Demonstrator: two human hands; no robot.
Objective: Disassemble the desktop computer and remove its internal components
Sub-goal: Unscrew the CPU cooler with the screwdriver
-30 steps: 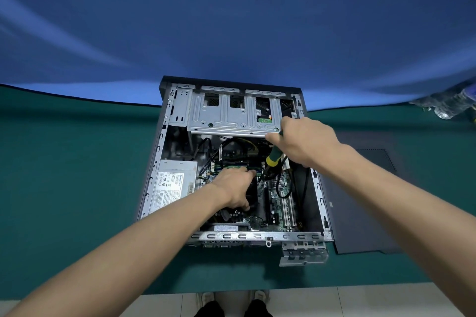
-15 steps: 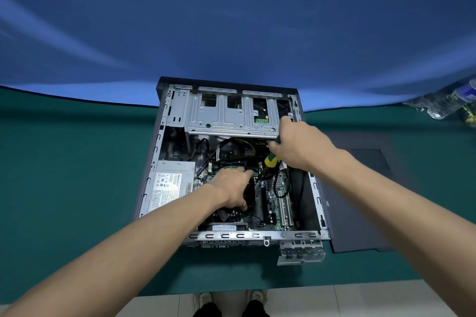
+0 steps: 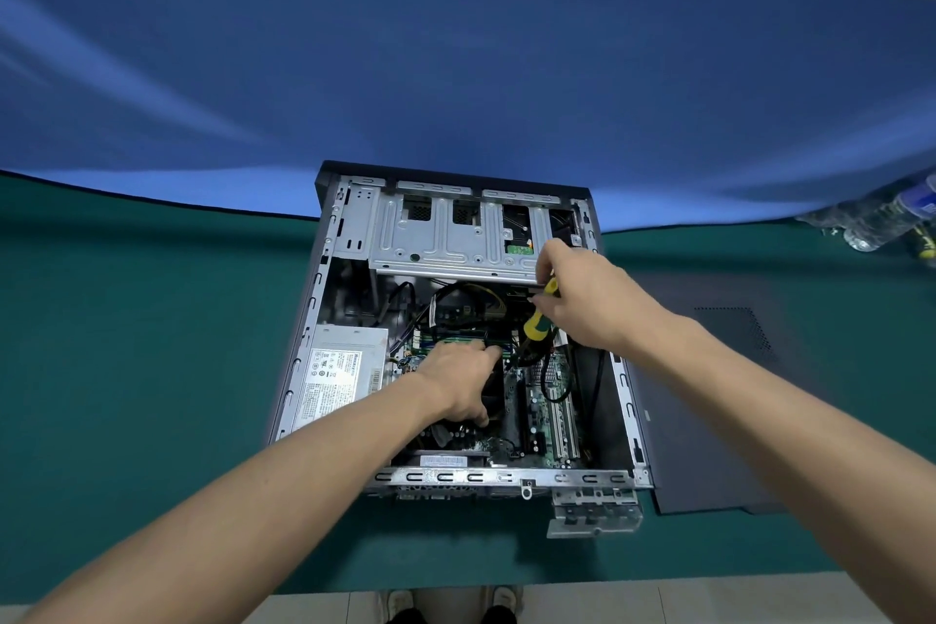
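The computer case (image 3: 456,334) lay open on the green table (image 3: 126,345), near its back edge, with the side panel (image 3: 709,395) beside it. The left hand (image 3: 458,383) gripped the cooler fan. The right hand (image 3: 587,299) was curled around a screwdriver (image 3: 537,324). The step in hand appeared to be unscrewing the cooler; the next move would call for seating the tip squarely.

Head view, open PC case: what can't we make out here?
- Screwdriver tip: hidden among cables below the right hand, head view.
- CPU fan: mostly covered by the left hand.
- Power supply label text: too small.
- Bottles: cut off by the right edge.
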